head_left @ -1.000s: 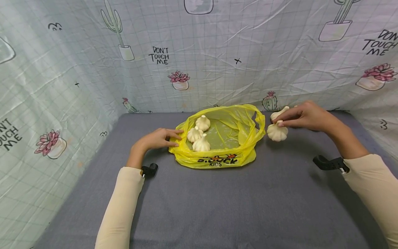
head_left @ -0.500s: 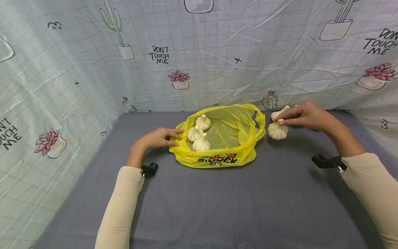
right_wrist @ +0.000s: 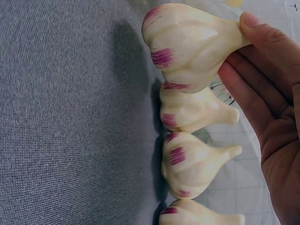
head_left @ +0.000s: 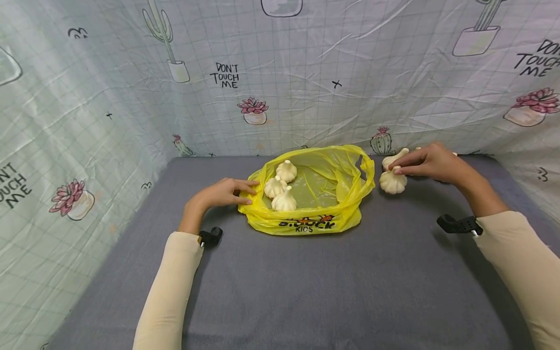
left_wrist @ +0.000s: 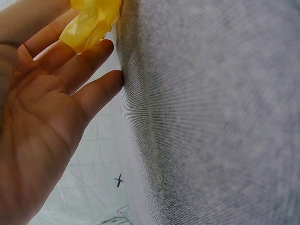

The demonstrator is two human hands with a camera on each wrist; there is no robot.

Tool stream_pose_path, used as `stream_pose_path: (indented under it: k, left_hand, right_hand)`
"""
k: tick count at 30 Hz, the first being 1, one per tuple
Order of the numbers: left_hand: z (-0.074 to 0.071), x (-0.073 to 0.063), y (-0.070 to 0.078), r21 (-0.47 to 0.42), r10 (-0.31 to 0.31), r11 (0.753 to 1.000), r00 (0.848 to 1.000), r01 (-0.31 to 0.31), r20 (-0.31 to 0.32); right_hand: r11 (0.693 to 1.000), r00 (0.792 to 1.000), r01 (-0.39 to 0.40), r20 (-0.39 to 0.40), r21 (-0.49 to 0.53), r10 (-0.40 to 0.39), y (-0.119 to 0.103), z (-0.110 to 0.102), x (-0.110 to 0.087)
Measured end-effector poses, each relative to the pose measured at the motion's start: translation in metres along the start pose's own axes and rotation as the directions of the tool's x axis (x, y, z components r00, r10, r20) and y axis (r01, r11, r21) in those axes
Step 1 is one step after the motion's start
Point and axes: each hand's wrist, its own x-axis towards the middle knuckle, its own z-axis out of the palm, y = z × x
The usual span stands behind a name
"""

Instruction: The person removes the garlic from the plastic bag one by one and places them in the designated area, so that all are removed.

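A yellow plastic bag (head_left: 302, 224) with printed lettering lies open-mouthed on the grey cloth. Three garlic bulbs (head_left: 284, 200) sit inside its left half. At the bag's left rim, my left hand (head_left: 222, 193) holds the plastic between thumb and fingers; the left wrist view shows the crumpled yellow edge (left_wrist: 91, 23) there. To the right of the bag, my right hand (head_left: 430, 163) pinches a garlic bulb (right_wrist: 192, 47) by its stem, thumb on one side and fingers on the other. Its purple-streaked base hangs close over the cloth, which carries its shadow.
Behind the held bulb, more garlic bulbs (right_wrist: 199, 164) stand in a row on the cloth, partly covered by my right hand in the head view. A printed curtain (head_left: 302, 87) rises at the table's back edge. The grey cloth (head_left: 297, 291) stretches in front of the bag.
My right hand has shifted very slightly, with the same bulb pinched, and its forearm has drawn a little inward. The left hand and the bag have stayed put.
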Motion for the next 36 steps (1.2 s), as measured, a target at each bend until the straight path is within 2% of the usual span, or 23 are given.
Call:
stream_pose_path:
  k: [15, 20, 27, 36]
  left_hand:
    - [0.002, -0.001, -0.002, -0.002, 0.008, 1.0, 1.0, -0.008, -0.008]
    - [0.002, -0.001, -0.003, -0.005, 0.006, 1.0, 1.0, -0.006, -0.003]
    - [0.002, -0.001, -0.003, -0.012, -0.001, 1.0, 1.0, 0.001, 0.006]
    - [0.002, -0.001, -0.003, -0.014, 0.0, 1.0, 1.0, 0.0, 0.002]
  right_hand:
    - [0.989, 0.989, -0.145, 0.018, -0.002, 0.145, 0.009, 0.002, 0.001]
    - [0.987, 0.987, -0.161, 0.029, -0.002, 0.161, 0.009, 0.002, 0.002]
    - [0.99, 0.99, -0.139, 0.032, -0.02, 0.14, 0.015, 0.006, 0.001]
    - [0.981, 0.98, -0.192, 0.049, -0.017, 0.192, 0.016, 0.007, 0.0]
